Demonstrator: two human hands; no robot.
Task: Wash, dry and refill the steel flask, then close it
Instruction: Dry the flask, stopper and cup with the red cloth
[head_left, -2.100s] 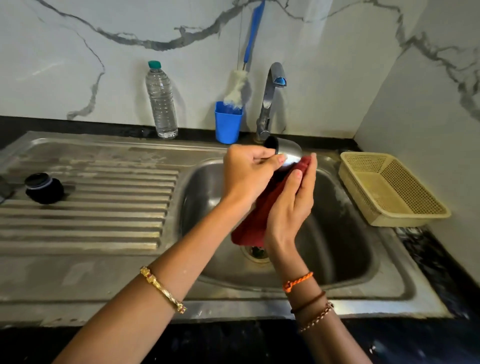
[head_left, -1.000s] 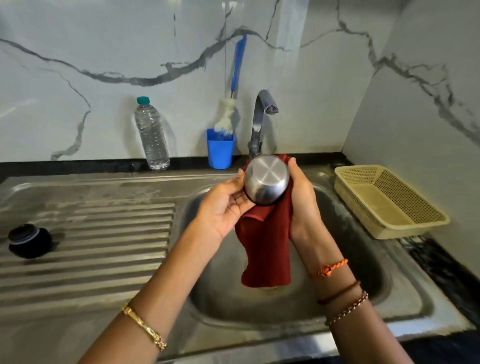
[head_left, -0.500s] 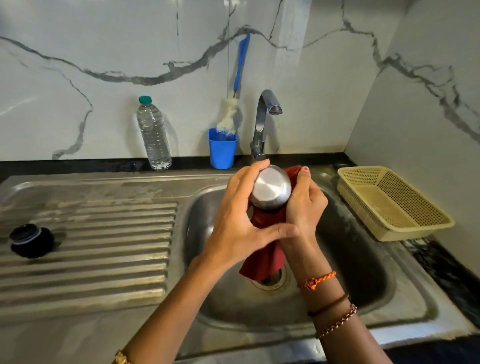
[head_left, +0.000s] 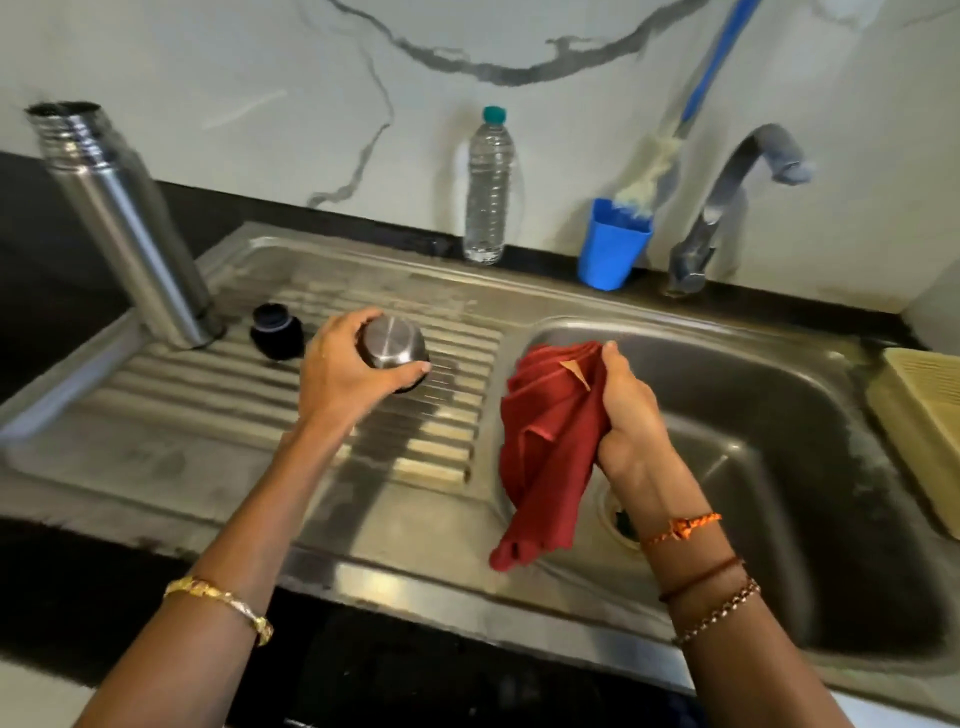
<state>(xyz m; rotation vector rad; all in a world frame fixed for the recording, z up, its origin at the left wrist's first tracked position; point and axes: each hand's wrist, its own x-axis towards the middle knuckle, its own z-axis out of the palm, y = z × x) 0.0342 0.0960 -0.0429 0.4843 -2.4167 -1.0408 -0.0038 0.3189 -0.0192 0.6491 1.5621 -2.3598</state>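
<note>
Left grip: our left hand (head_left: 340, 374) curls round the steel cup (head_left: 393, 349), low over the drainboard (head_left: 223, 405); contact unclear.
Right grip: our right hand (head_left: 626, 415) bunches the red cloth (head_left: 545, 447) above the sink basin (head_left: 779, 415).
Flask: steel flask (head_left: 122, 218) upright, uncapped, beside the black stopper (head_left: 277, 331).

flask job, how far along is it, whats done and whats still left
Done, apparently: the flask stands open on the drainboard, with the tap off. In hand: the left hand grips the steel cap above the ribs, and the right hand holds the red cloth, so drying looks nearly over. Left: refilling, then closing with the black stopper and cap.
</note>
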